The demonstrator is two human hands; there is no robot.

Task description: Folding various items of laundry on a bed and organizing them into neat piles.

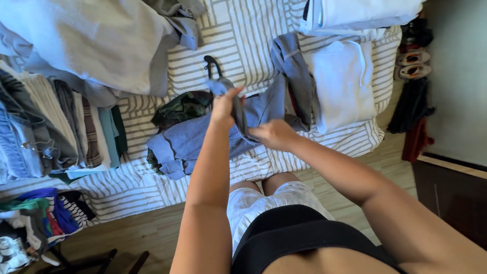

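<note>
My left hand (223, 107) is raised and closed around a grey-blue garment (238, 114), pinching its upper end. My right hand (274, 134) grips the same cloth lower down, just to the right. The garment hangs between both hands above a blue-grey sweatshirt (187, 139) that lies spread on the striped bed (238, 40). A dark green patterned piece (180, 109) pokes out from under the sweatshirt.
A folded white hoodie (342, 83) lies at the right of the bed, a grey garment (297, 71) draped beside it. Stacked folded clothes (56, 122) fill the left side under a large pale sheet (86, 40). Colourful clothes (40, 213) sit lower left. Shoes (413, 63) line the wall.
</note>
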